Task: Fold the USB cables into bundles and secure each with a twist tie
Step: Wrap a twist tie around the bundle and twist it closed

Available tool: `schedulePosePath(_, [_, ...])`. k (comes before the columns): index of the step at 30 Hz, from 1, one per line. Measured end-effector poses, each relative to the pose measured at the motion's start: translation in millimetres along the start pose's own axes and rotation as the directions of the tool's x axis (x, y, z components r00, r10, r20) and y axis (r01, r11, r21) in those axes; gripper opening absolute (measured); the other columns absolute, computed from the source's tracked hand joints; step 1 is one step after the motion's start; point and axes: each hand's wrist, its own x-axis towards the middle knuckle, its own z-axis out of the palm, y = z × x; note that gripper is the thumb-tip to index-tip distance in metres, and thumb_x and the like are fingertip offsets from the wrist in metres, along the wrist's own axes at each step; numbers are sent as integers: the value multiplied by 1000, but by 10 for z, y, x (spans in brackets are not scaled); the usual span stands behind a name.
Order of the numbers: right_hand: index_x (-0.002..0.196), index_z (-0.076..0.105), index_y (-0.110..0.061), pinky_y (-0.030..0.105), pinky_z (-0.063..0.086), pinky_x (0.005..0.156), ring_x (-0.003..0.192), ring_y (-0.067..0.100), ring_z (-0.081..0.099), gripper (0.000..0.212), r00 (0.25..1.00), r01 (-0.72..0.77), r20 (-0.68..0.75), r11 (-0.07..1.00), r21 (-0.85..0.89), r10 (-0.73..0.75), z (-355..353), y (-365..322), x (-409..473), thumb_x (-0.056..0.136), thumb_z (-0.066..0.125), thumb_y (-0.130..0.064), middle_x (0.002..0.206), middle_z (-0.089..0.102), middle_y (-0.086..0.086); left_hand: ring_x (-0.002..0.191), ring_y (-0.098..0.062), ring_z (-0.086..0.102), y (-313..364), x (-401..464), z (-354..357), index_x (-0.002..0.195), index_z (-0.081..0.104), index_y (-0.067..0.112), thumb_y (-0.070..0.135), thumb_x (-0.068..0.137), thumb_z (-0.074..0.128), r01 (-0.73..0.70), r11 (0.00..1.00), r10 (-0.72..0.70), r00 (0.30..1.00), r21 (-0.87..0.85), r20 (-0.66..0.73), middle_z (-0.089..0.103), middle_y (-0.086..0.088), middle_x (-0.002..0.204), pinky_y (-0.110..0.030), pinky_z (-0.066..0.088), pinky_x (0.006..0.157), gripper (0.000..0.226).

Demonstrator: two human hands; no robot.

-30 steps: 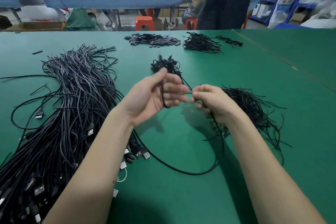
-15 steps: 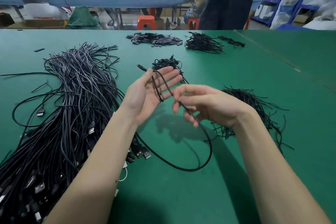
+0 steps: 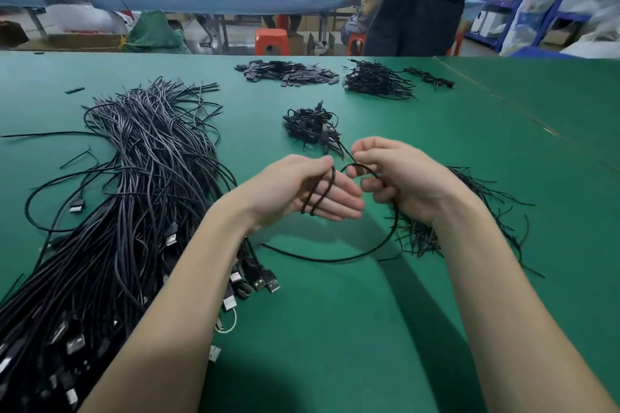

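Two loops of one USB cable point(image 3: 322, 191) hang across the left hand point(image 3: 302, 191), its fingers fairly straight with the thumb pinning the folds at the top. The right hand point(image 3: 402, 183) curls its fingers round the next stretch, feeding it over; the slack trails in a curve on the green worktop point(image 3: 335, 329). Should the thumb ease, I reckon the loops would spring apart. The trailing end could also snag the twist ties point(image 3: 476, 211) under the right wrist.
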Motion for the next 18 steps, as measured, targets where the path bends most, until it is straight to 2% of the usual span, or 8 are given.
schedulePosePath(3, [86,57,-23,15,30,38,40,5,43,26,980,110,-135,959,-262,-149,176,-99,-35,93,44,-2,68,59,-4,82,-26,73,-11,108,122,100,66,-10,24,109,32,-39,991,65,977,129,-201,70,-27,102,-42,56,91,49])
schedulePosePath(5, [83,58,-23,16,38,43,45,6,47,26,975,160,-102,944,-287,-196,260,-118,-60,89,46,-1,64,57,-6,71,-19,72,-8,142,149,93,67,-2,24,110,33,-123,991,136,913,58,-384,68,-23,91,-36,59,82,46])
schedulePosePath(8, [88,58,-19,27,54,59,61,14,54,23,974,107,208,991,-83,-88,216,-50,-130,96,47,-1,71,56,-1,76,-19,74,-10,144,60,106,66,-2,25,110,26,-252,942,114,862,-223,-494,74,-16,93,-31,61,76,48])
schedulePosePath(10, [91,58,-17,44,58,79,69,18,56,21,887,-23,462,1000,-4,22,105,61,-167,101,46,-2,78,55,5,97,-25,73,-2,96,-46,118,61,-5,27,110,21,-332,818,108,890,-469,-443,73,-18,110,-32,60,83,52])
schedulePosePath(12, [94,58,-15,54,55,89,74,20,55,20,794,-165,594,986,13,125,10,200,-160,102,45,-2,82,52,9,106,-27,71,30,26,-128,117,62,-5,27,109,22,-358,715,137,914,-600,-382,71,-19,116,-35,59,88,52])
schedulePosePath(13, [96,59,-15,53,57,87,74,20,55,20,768,-223,619,975,20,163,-24,258,-145,102,45,-2,83,51,9,105,-28,71,49,6,-148,115,64,-5,26,109,23,-358,692,151,921,-627,-359,72,-18,115,-35,59,88,52])
schedulePosePath(15, [97,62,-19,37,61,70,70,16,55,20,749,-273,629,962,5,210,-62,330,-107,101,49,-4,83,51,6,105,-28,72,75,-12,-150,108,71,-5,26,108,25,-349,676,173,932,-649,-320,72,-18,114,-35,60,86,55])
schedulePosePath(18, [92,66,-26,10,37,38,54,4,44,21,787,-254,566,965,-63,244,-92,382,-46,100,53,-11,76,50,-1,103,-25,72,88,-38,-133,101,77,0,25,107,27,-328,688,205,944,-647,-261,74,-15,112,-34,60,85,57])
